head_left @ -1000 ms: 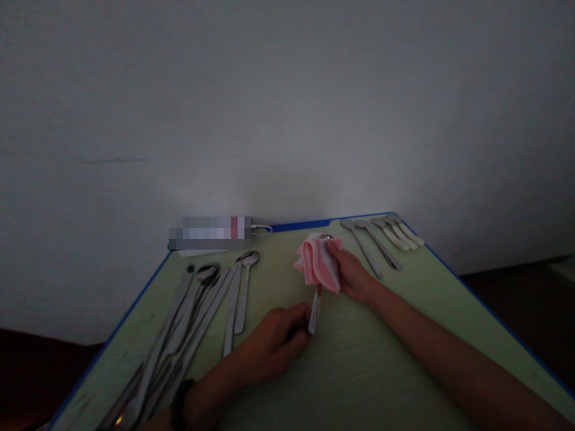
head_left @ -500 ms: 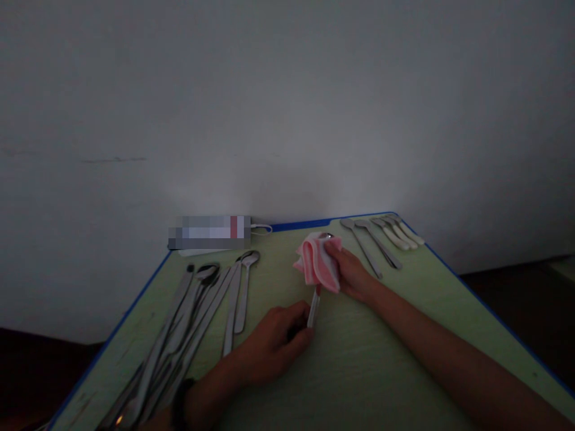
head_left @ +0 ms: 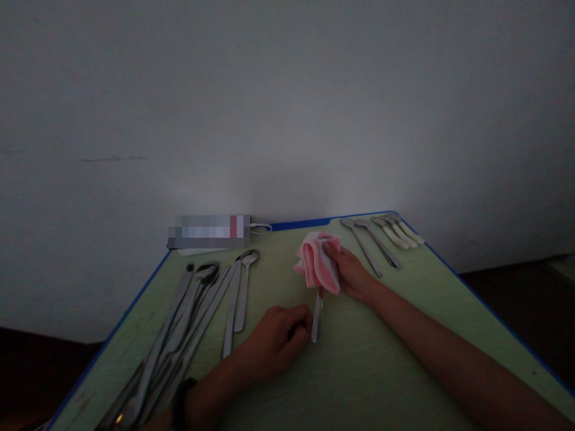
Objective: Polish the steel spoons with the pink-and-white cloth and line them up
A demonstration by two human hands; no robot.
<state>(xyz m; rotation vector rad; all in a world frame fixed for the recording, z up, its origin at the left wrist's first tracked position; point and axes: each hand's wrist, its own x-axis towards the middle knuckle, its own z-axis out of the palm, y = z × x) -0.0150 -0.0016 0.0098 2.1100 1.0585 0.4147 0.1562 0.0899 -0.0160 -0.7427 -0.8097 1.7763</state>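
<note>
A folded pink and white cloth (head_left: 320, 260) is gripped in my right hand (head_left: 353, 269), thumb on top, above the middle of the table. Wrapped inside it is the upper part of a metal spoon (head_left: 317, 320), whose handle sticks out below with its end uncovered. My left hand (head_left: 281, 335) is curled closed beside that handle. Its fingertips are at the handle's left edge, and no part of the handle shows inside the fingers. A dark band is around my left wrist.
Several long metal spoons and other cutlery (head_left: 193, 323) lie piled on the left of the green table (head_left: 368, 365). At the back right, metal spoons (head_left: 362, 245) and white-handled pieces (head_left: 395, 232) lie in a row. A blurred-out box (head_left: 209, 232) with a white cord is against the wall.
My left fingers have come off the handle's end, which now shows beside them. The cloth has closed over the shiny metal at its top. My right hand has barely moved.
</note>
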